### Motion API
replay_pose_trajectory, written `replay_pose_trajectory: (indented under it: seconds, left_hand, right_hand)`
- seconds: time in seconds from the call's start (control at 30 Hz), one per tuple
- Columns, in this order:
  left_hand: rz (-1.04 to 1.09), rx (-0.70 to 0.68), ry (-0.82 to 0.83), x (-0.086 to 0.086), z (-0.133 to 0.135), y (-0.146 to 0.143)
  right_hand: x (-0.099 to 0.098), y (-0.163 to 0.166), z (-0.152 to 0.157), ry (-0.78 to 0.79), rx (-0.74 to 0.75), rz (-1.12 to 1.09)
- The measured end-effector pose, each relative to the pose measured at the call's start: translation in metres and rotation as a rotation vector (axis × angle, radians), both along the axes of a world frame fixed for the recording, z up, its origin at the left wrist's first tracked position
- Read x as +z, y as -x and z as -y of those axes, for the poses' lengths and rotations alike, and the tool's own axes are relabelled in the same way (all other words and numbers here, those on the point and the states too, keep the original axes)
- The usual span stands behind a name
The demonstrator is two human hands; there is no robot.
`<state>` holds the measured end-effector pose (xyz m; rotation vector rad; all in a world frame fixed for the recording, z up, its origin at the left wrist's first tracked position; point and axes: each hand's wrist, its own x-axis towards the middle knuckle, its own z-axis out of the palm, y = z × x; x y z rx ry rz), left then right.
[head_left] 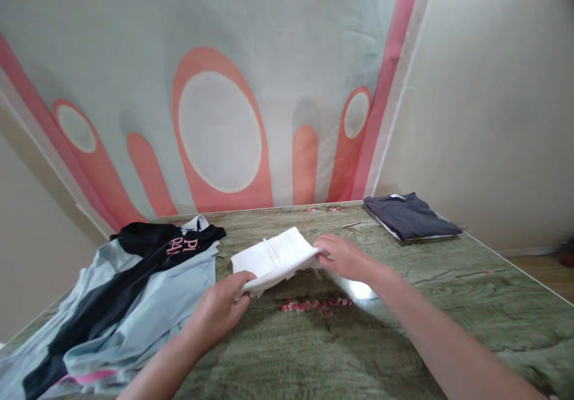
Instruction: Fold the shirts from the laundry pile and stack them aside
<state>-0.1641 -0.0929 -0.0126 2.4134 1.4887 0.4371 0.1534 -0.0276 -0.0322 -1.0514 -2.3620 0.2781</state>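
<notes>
A white garment [273, 253], folded into a small rectangle, is in both my hands over the middle of the table. My left hand [224, 304] pinches its near left corner, thumb below and fingers on top. At the near right corner, my right hand [343, 257] grips the cloth between thumb and fingers. The near edge is lifted off the tabletop, while the far part seems to lie on it. A small pale mark shows on the upper face of the cloth. Its exact kind of garment cannot be made out.
Left on the wood-patterned table [305, 352] lies a loose pile of light blue clothes [156, 310] with a black garment [94, 310] with pink letters across it. A folded dark grey shirt [410, 216] lies at the far right. Behind rises a wall with coral shapes [219, 131].
</notes>
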Motion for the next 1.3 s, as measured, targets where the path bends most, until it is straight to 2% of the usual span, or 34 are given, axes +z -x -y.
replay_pose_trajectory:
  seconds: [0.1, 0.17, 0.23, 0.27, 0.33, 0.4, 0.47, 0.5, 0.57, 0.63, 0.7, 0.73, 0.9, 1.13, 1.3]
  left_hand:
    - [0.169, 0.055, 0.119, 0.048, 0.007, 0.006]
    - [0.301, 0.055, 0.231, 0.073, 0.005, 0.008]
    - [0.429, 0.028, 0.353, 0.082, -0.005, 0.008]
    - [0.479, 0.013, 0.414, 0.081, -0.012, 0.006]
    - [0.532, -0.015, 0.537, 0.065, -0.029, 0.000]
    - [0.527, -0.038, 0.645, 0.037, -0.047, -0.008]
    - [0.499, -0.019, 0.672, 0.005, -0.063, -0.016]
    - [0.484, 0.017, 0.638, -0.010, -0.069, -0.018]
    - [0.460, 0.097, 0.470, -0.034, -0.076, -0.020]
    - [0.422, 0.137, 0.240, -0.046, -0.079, -0.019]
    - [0.355, 0.125, 0.079, -0.048, -0.078, -0.017]
    - [0.314, 0.098, 0.060, -0.047, -0.077, -0.016]
    - [0.206, -0.062, 0.283, -0.042, -0.076, -0.009]
    - [0.219, -0.021, 0.341, -0.044, -0.076, -0.008]
    - [0.398, -0.039, 0.363, -0.039, -0.073, -0.015]
  right_hand:
    - [0.057, -0.017, 0.030, 0.165, -0.036, -0.059]
    - [0.087, -0.027, 0.044, 0.269, -0.062, -0.104]
    - [0.100, -0.034, 0.050, 0.382, -0.065, -0.138]
    - [0.100, -0.037, 0.049, 0.455, -0.057, -0.156]
    - [0.083, -0.040, 0.042, 0.638, -0.035, -0.208]
    - [0.052, -0.042, 0.030, 0.816, -0.036, -0.274]
    - [0.015, -0.045, 0.017, 0.910, -0.097, -0.294]
    - [-0.002, -0.048, 0.012, 0.906, -0.145, -0.282]
    - [-0.029, -0.055, 0.004, 0.788, -0.262, -0.247]
    - [-0.043, -0.063, 0.000, 0.636, -0.336, -0.220]
    - [-0.046, -0.069, -0.002, 0.579, -0.340, -0.218]
    - [-0.046, -0.070, -0.003, 0.595, -0.318, -0.219]
    - [-0.047, -0.063, -0.004, 0.690, -0.185, -0.188]
    - [-0.052, -0.059, -0.003, 0.679, -0.199, -0.144]
    - [-0.052, -0.057, -0.005, 0.742, -0.126, -0.220]
